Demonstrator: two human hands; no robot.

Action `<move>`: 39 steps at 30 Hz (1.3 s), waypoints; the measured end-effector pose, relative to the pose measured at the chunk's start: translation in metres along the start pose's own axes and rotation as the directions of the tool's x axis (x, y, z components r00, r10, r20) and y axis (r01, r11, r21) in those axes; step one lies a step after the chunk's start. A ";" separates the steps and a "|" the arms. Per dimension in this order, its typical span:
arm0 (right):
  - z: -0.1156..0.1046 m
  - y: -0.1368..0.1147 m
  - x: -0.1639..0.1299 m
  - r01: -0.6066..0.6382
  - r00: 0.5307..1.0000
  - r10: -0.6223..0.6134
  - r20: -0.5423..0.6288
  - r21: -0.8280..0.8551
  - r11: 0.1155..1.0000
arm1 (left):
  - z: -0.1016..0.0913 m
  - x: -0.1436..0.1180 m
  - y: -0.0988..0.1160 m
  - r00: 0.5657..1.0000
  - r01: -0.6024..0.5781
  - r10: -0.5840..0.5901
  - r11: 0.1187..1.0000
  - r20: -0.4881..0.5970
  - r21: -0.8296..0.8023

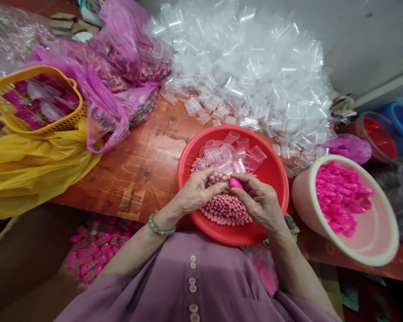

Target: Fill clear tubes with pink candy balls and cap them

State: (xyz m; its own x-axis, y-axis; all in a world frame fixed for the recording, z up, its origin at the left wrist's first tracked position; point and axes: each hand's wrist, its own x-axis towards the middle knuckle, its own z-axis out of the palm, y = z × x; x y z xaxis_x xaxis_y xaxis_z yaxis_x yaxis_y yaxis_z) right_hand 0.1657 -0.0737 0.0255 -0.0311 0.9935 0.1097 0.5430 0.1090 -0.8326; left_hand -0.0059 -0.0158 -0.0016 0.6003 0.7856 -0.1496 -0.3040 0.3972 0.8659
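Over a red basin (279, 167), my left hand (194, 193) is closed around a short transparent tube packed with pink beads (217, 177). A bright pink plastic cap (235, 183) is pinched between the thumb and fingers of my right hand (260, 201), at the right end of the tube. Whether the cap is fully seated cannot be made out. Loose pink beads (226, 211) fill the bottom of the basin beneath both hands. Several transparent tubes (233, 152) lie on the beads at the far side.
A big heap of transparent tubes (248, 76) covers the table's back. At right stands a white bucket (379, 223) of pink caps (342, 197). Left are a yellow basket (77, 105) and pink plastic bags (104, 76). A box below holds filled pink tubes (94, 250).
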 end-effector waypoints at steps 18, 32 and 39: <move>0.001 -0.008 0.024 -0.068 0.963 0.173 -0.207 0.435 0.898 | -0.006 0.000 0.004 0.987 0.023 -0.017 0.999 0.157 -0.035; 0.002 -0.013 0.025 -0.009 0.982 0.052 -0.180 0.234 0.972 | -0.009 -0.001 0.007 0.959 0.068 -0.066 0.998 0.276 0.001; 0.002 -0.009 0.026 0.089 0.977 -0.083 -0.195 0.024 0.996 | -0.011 0.001 0.007 0.946 0.102 -0.107 0.994 0.307 0.034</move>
State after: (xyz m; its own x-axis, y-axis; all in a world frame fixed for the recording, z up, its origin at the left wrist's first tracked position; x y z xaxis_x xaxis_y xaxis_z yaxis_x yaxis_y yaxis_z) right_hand 0.1580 -0.0487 0.0349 0.0882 0.9554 0.2819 0.5178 0.1978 -0.8323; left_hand -0.0151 -0.0067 -0.0006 0.8272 0.5550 -0.0878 -0.2162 0.4587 0.8619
